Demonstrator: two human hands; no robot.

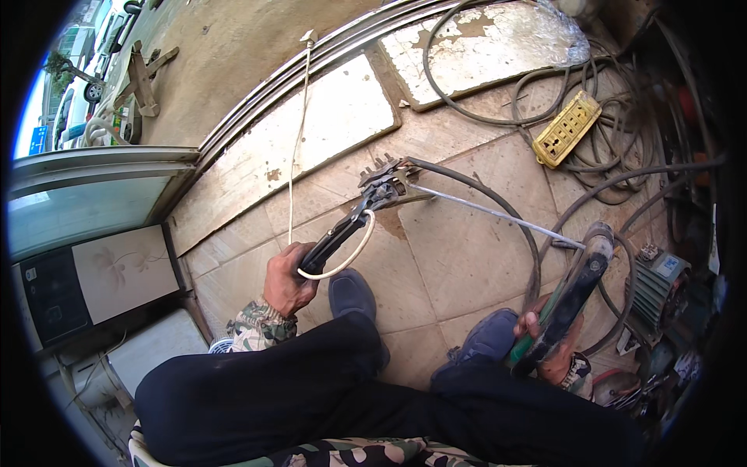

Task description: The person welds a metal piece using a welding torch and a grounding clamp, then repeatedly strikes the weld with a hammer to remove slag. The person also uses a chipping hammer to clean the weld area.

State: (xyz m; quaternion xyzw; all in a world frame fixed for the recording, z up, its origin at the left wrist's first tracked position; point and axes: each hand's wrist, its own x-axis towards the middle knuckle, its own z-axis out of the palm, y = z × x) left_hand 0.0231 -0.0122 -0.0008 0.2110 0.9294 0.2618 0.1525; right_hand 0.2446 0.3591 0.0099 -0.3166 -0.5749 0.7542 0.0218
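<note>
Seen from the head camera, the left hand [289, 280] is closed round the black handles of pliers [342, 232], while the right hand [559, 358] has its fingers curled about a green-and-black tool [566, 307] at near right. Between them, a thin pale rod [498, 213] slants from the tool's round head to the pliers' head; whether its tip touches metal there cannot be told. Good work here would seem to call for a steady left fist, the rod guided by small moves of the right wrist, and the white cord [358, 253] and dark cable [482, 185] clear of the tip. The pliers, above the tiles [436, 265] at centre left, look worn and grimy, with stubby prongs at their far end; the rod is straight, slim and greyish-white.
</note>
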